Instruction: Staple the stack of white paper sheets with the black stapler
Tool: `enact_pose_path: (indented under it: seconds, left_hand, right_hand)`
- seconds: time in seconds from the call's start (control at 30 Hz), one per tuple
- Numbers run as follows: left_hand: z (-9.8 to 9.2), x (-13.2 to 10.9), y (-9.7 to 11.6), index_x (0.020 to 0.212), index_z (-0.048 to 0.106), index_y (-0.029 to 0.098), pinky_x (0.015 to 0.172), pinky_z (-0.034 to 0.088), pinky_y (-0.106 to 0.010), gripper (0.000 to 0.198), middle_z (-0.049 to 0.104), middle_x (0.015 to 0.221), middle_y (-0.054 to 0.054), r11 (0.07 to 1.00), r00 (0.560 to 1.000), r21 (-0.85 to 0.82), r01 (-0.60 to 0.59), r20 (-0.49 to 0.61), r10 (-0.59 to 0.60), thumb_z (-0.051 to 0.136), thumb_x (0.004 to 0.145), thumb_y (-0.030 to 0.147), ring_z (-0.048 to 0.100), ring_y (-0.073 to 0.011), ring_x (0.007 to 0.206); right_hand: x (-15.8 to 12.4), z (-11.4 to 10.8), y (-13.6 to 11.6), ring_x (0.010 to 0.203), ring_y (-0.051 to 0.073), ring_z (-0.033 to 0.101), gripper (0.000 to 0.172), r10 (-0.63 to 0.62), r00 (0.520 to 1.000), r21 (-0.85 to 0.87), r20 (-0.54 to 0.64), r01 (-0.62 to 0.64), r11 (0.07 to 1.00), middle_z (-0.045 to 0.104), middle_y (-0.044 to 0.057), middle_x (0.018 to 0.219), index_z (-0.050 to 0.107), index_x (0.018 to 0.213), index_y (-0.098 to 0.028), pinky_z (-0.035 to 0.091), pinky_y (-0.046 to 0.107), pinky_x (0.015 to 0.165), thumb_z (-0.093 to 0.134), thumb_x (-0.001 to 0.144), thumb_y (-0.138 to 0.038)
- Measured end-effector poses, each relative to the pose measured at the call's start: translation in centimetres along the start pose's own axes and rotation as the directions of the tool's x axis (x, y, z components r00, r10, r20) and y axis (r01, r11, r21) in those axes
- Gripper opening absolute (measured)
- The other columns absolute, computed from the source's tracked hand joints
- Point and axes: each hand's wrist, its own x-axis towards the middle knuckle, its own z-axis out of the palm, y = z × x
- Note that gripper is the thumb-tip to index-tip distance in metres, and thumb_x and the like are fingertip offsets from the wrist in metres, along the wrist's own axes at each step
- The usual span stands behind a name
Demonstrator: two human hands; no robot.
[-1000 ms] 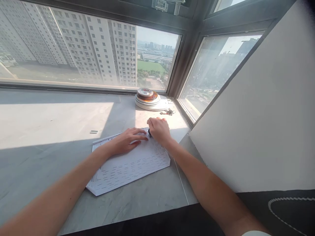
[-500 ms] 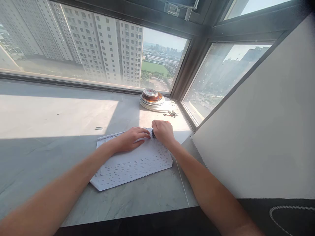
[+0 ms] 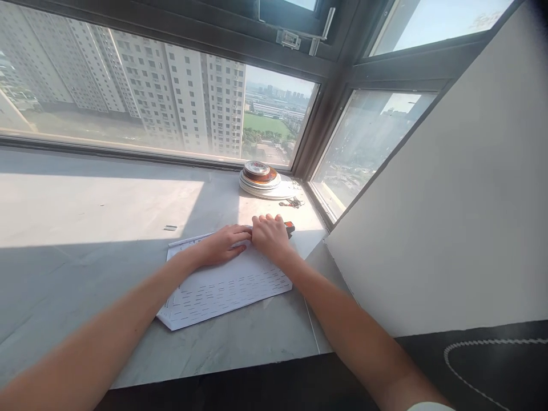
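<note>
Though partly under spread left grip (image 3: 225, 244), dark-dashed white paper (image 3: 231, 291), right grip (image 3: 270, 237) tight round black-orange tool (image 3: 290, 227).

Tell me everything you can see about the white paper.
The white paper looks thin and layered, with an angled near-left corner and a rolled or folded far edge. Rows of short dark dashes, printed or cut, I can't tell, cross its near part. It lies flat on the gray ledge; your left hand rests on it, and your right hand hides its far-right part.

Left hand (image 3: 225, 244) palm-down, right hand (image 3: 270, 237) (curled) just beside it
</note>
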Motion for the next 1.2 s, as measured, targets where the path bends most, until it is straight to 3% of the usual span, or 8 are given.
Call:
enact_pose_path:
  seconds: [0.2, 0.43, 0.57, 0.67, 0.73, 0.9, 1.07, 1.2]
  left_hand:
    - [0.1, -0.3, -0.5, 0.129, 0.069, 0.031, 0.108, 0.047, -0.044, 0.033, 0.064, 0.142, -0.006, 1.000, 1.000, 0.015, 0.004, 0.013, -0.004, 0.051, 0.102, 0.025, 0.061, -0.0249, 0.127]
    - [-0.7, -0.7, -0.6, 0.128, 0.073, 0.036, 0.108, 0.040, -0.052, 0.034, 0.064, 0.140, -0.005, 0.991, 0.998, 0.132, 0.034, 0.052, -0.041, 0.061, 0.096, 0.040, 0.058, -0.0307, 0.125]
    - [-1.1, -1.0, -0.6, 0.135, 0.068, 0.039, 0.113, 0.033, -0.054, 0.043, 0.061, 0.146, -0.004, 0.993, 0.989, 0.067, 0.097, 0.103, -0.104, 0.065, 0.093, 0.048, 0.053, -0.0337, 0.133]
    - [-1.0, -1.0, -0.7, 0.138, 0.065, 0.038, 0.119, 0.026, -0.055, 0.043, 0.058, 0.151, -0.003, 0.991, 0.986, -0.003, 0.131, 0.106, -0.130, 0.062, 0.096, 0.047, 0.050, -0.0323, 0.140]
    - [-0.9, -0.9, -0.8, 0.137, 0.066, 0.037, 0.124, 0.015, -0.058, 0.043, 0.060, 0.150, -0.004, 0.987, 0.985, -0.045, 0.152, 0.094, -0.147, 0.063, 0.095, 0.047, 0.048, -0.0323, 0.143]
    - [-0.8, -0.6, -1.5, 0.122, 0.076, 0.030, 0.120, 0.031, -0.055, 0.037, 0.070, 0.135, -0.007, 0.922, 0.955, -0.284, 0.265, -0.059, -0.292, 0.067, 0.091, 0.050, 0.057, -0.0341, 0.134]
    - [-1.1, -0.5, -2.6, 0.106, 0.076, 0.023, 0.115, 0.040, -0.050, 0.034, 0.072, 0.130, -0.011, 0.653, 0.772, -0.692, 0.308, -0.219, -0.597, 0.061, 0.094, 0.051, 0.060, -0.0327, 0.128]
    - [-1.0, -0.4, -2.8, 0.101, 0.076, 0.019, 0.115, 0.040, -0.050, 0.039, 0.074, 0.125, -0.013, 0.534, 0.740, -0.820, 0.206, -0.227, -0.633, 0.057, 0.096, 0.053, 0.062, -0.0314, 0.125]
  right_hand:
    - [-0.4, -0.7, 4.5, 0.069, 0.017, 0.051, 0.044, 0.138, 0.985, 0.498, -0.103, -0.069, 0.864, 0.058, 0.002, 0.072, 0.056, 0.083, -0.021, 0.036, 0.031, 0.070, 0.023, 0.109, -0.033]
    - [-1.3, -0.5, 11.3, 0.081, 0.019, 0.058, 0.036, -0.282, 0.951, 0.803, 0.127, 0.068, 0.592, 0.065, 0.003, 0.088, 0.068, 0.092, -0.020, 0.042, 0.031, 0.074, 0.070, 0.088, -0.055]
    - [-1.3, 0.3, 12.2, 0.081, 0.020, 0.057, 0.028, 0.050, 0.998, 0.700, 0.028, -0.056, 0.712, 0.065, 0.002, 0.086, 0.067, 0.088, -0.020, 0.042, 0.033, 0.075, 0.077, 0.081, -0.044]
    - [-0.9, 0.1, 12.0, 0.076, 0.019, 0.054, 0.023, 0.442, 0.887, 0.699, -0.136, -0.230, 0.677, 0.062, 0.002, 0.082, 0.065, 0.088, -0.019, 0.041, 0.033, 0.071, 0.074, 0.083, -0.040]
    - [-0.7, -0.4, 11.2, 0.071, 0.016, 0.051, 0.024, 0.512, 0.844, 0.771, -0.159, -0.218, 0.598, 0.058, 0.001, 0.077, 0.064, 0.090, -0.019, 0.039, 0.032, 0.066, 0.069, 0.088, -0.042]
    - [-0.5, -0.8, 7.1, 0.070, 0.014, 0.049, 0.034, 0.125, 0.990, 0.889, -0.060, -0.004, 0.458, 0.056, -0.001, 0.078, 0.065, 0.090, -0.018, 0.037, 0.028, 0.064, 0.071, 0.087, -0.051]
    - [-0.3, -0.1, 3.5, 0.075, 0.015, 0.052, 0.035, -0.121, 0.992, 0.898, -0.022, 0.073, 0.433, 0.059, 0.000, 0.083, 0.066, 0.094, -0.018, 0.038, 0.027, 0.068, 0.075, 0.085, -0.050]
    - [-0.2, 0.4, 2.2, 0.077, 0.016, 0.054, 0.032, -0.207, 0.977, 0.859, -0.047, 0.145, 0.492, 0.062, 0.000, 0.080, 0.067, 0.086, -0.019, 0.040, 0.028, 0.072, 0.080, 0.081, -0.048]
